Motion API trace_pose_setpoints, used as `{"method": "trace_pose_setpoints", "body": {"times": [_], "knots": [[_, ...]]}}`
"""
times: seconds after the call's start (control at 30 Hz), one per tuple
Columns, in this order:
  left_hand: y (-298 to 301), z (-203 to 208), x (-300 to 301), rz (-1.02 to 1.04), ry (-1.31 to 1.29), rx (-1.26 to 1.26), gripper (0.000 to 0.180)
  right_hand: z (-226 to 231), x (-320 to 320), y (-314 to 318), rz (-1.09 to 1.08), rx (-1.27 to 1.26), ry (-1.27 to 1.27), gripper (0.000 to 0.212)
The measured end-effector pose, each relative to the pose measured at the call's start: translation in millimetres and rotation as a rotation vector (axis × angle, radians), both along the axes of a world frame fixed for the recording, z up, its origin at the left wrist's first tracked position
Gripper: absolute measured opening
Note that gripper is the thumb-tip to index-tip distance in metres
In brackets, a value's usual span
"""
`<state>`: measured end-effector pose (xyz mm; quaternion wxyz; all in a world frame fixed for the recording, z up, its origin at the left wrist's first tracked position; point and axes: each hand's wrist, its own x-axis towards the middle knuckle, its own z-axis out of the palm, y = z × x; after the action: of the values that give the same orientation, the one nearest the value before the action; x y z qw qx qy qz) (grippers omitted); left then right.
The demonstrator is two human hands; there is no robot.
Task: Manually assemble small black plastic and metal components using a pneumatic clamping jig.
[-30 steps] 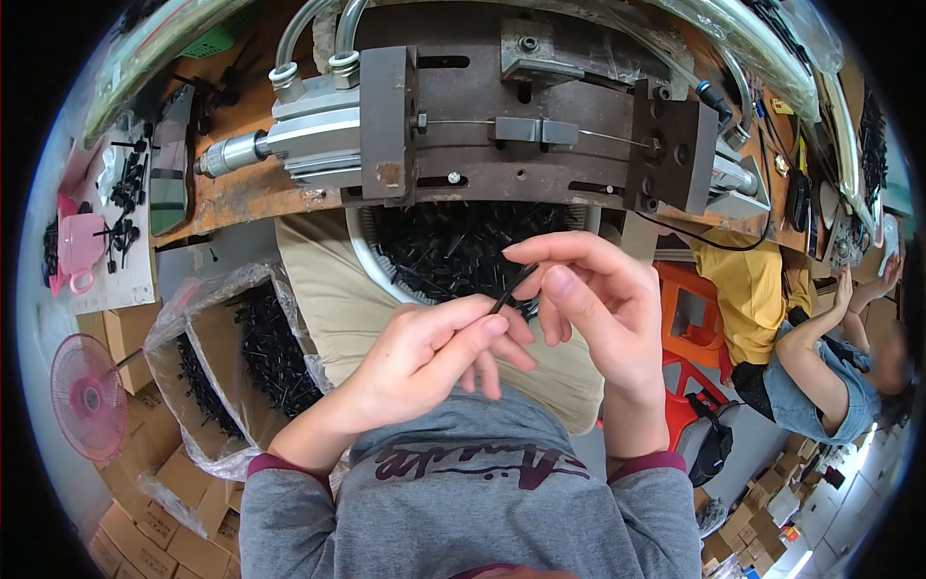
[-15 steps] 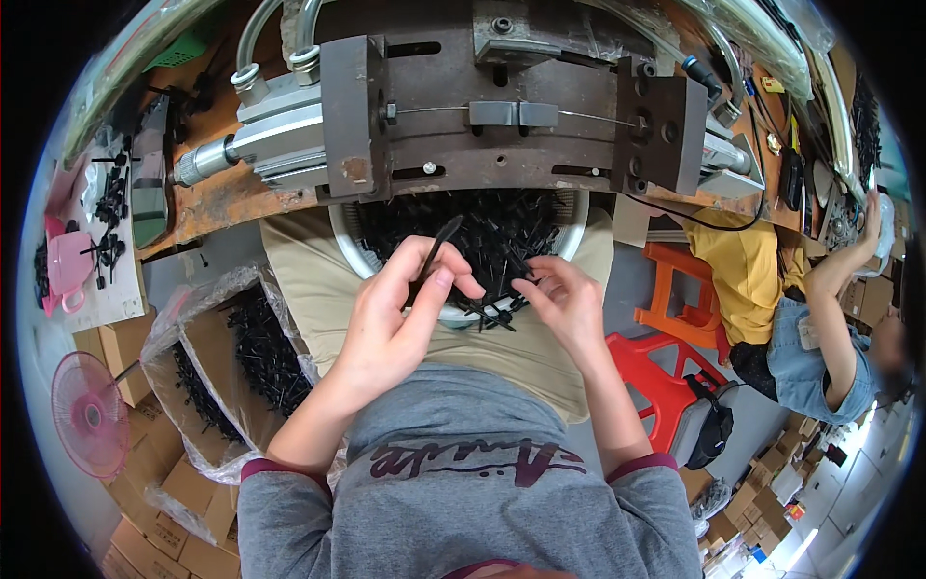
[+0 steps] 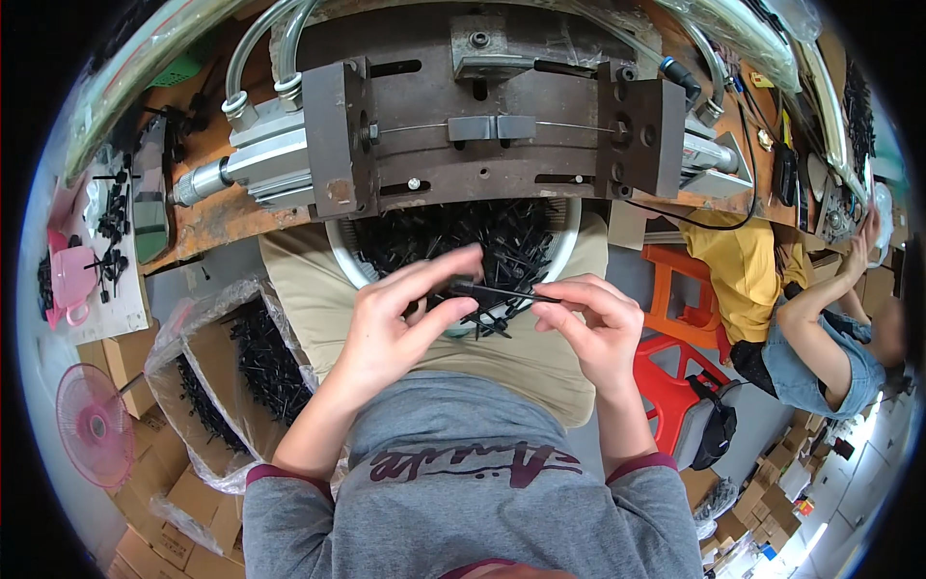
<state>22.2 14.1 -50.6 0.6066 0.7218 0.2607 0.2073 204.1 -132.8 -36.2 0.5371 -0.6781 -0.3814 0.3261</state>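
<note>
Noted the right hand point(image 3: 598, 323) closed in a narrow pinch, thumb against fingers, on the thin end of a slim black part point(image 3: 511, 292); gripped tip hidden by the fingers. Noted the left hand point(image 3: 386, 314) with thumb and fingers parted, the part's thicker end in the gap; upper finger blurred. Cannot confirm contact between that end and the left hand. Located the part over the near side of a white-rimmed tub point(image 3: 569, 236) heaped with black pieces point(image 3: 415, 232), hard to tell singly. Observed the tub's far side cut from view by a brown metal fixture point(image 3: 434, 159) on the wooden counter point(image 3: 222, 227), standing straight ahead of both hands. Recorded on the fixture two grey blocks point(image 3: 470, 128) along a thin rod, and at upper left clear tubes point(image 3: 241, 58), cut off by the top edge. Found to the left a plastic-lined carton point(image 3: 207, 367), contents partly covered by film, and a pink fan point(image 3: 95, 425). Found to the right an orange stool point(image 3: 656, 299), a red stool point(image 3: 648, 365) and another person point(image 3: 810, 338), head blurred.
</note>
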Motion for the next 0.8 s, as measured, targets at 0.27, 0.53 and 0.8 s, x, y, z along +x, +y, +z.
{"method": "trace_pose_setpoints", "body": {"times": [0.27, 0.53, 0.8], "knots": [[-1.1, 38.0, -10.2, -0.038, -0.048, -0.083, 0.034, 33.4, 6.2, 17.1, 0.073, -0.04, 0.496, 0.018], [-2.5, 42.7, -9.2, 0.013, -0.089, -0.205, 0.03, 48.9, 10.2, 28.9, 0.168, -0.047, 0.371, 0.018], [-0.8, 54.8, -11.0, -0.187, -0.109, -0.905, 0.029, 46.7, -6.2, 57.7, 0.126, 0.082, 0.632, 0.017]]}}
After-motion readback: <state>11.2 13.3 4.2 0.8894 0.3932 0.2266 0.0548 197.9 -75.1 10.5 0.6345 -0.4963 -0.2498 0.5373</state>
